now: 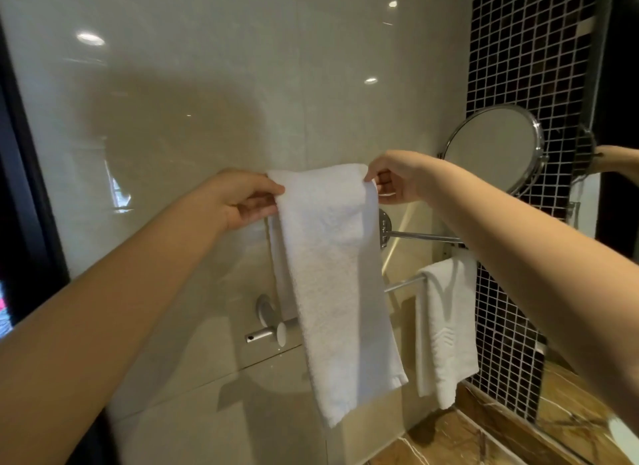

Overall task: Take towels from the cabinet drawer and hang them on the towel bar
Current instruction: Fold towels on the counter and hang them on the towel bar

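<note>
Hanging folded, white towel [332, 274] held above chrome towel bar [420, 236]; left grip [249, 198] and right grip [397, 177] pinched top corners.

Upper bar [422, 236] bare; hung towel [446, 326] covers lower bar's right end.

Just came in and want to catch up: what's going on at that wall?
A person holds a folded white towel up by its top corners, left hand on one side, right hand on the other, before the tiled wall. Another towel already hangs on the lower towel bar; the upper bar looks bare.
</note>
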The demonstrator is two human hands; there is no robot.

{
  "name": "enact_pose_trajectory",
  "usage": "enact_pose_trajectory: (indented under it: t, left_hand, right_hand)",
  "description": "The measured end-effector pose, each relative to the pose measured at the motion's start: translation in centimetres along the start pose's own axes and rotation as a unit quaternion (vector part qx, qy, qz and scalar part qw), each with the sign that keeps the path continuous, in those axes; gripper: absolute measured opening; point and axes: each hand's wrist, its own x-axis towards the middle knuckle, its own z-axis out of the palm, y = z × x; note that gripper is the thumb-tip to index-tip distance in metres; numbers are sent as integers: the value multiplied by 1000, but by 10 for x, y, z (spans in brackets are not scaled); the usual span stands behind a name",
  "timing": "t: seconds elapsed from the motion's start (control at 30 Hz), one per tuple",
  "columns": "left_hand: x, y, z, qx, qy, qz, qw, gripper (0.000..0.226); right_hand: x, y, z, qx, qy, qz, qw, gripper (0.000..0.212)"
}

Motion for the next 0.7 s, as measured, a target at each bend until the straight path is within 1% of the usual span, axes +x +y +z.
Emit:
enact_pose_trajectory:
  t: [0.2,0.47,0.7]
  left_hand:
    - [1,-19,-7,-3,11,-9,1000,17]
    - [4,-51,-16,22,24,-61,998,19]
    - [7,-76,-20,43,40,-87,994,19]
  right_hand:
    - [0,23,7,-1,-18,23,1000,14]
    - [6,56,19,12,-28,62,998,15]
    - [10,79,26,-9,-27,78,997,15]
